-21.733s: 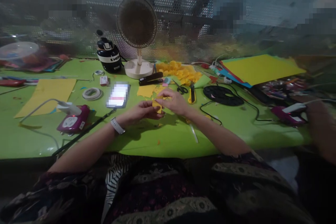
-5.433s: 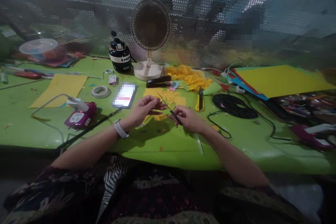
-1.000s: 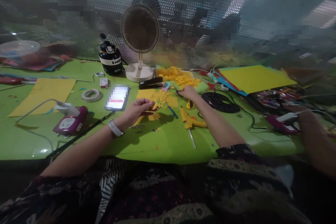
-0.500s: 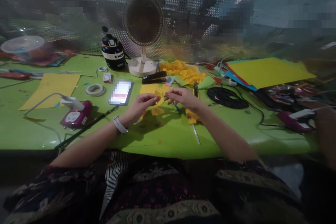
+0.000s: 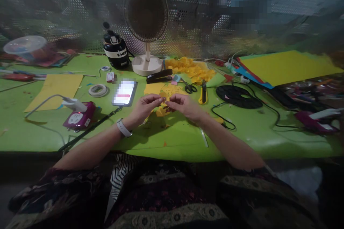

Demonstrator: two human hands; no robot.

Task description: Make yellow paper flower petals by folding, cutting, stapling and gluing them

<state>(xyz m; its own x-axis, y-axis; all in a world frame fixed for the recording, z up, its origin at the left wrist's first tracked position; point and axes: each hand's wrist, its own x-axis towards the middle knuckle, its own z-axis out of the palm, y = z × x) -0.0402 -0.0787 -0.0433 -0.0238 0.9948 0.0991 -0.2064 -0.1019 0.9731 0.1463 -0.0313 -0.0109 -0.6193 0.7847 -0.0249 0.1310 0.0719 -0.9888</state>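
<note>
My left hand (image 5: 147, 106), with a white watch band at its wrist, pinches a small yellow paper piece (image 5: 163, 96) between thumb and forefinger. Close against it, my right hand (image 5: 185, 105) has its thumb and fingers closed on the same piece from the other side. The fingers cover much of the paper, so its shape is hard to make out. Beneath and just behind the hands lie several yellow paper scraps (image 5: 173, 89). Scissors (image 5: 190, 88) with dark handles and a yellow box cutter (image 5: 203, 93) rest beyond my right hand.
A lit phone (image 5: 124, 93), a tape roll (image 5: 98, 90) and a purple plug adapter (image 5: 80, 117) lie to the left. Behind stand a fan (image 5: 146, 65) and a black bottle (image 5: 116, 52), near a stapler (image 5: 159, 76). Yellow petal-like paper (image 5: 189, 69) and a black disc (image 5: 239, 96) are rightward.
My right hand has come in to the left hand, and both now meet at the yellow paper. Scissors and cutter show more fully. An arm at the right edge has left the view.
</note>
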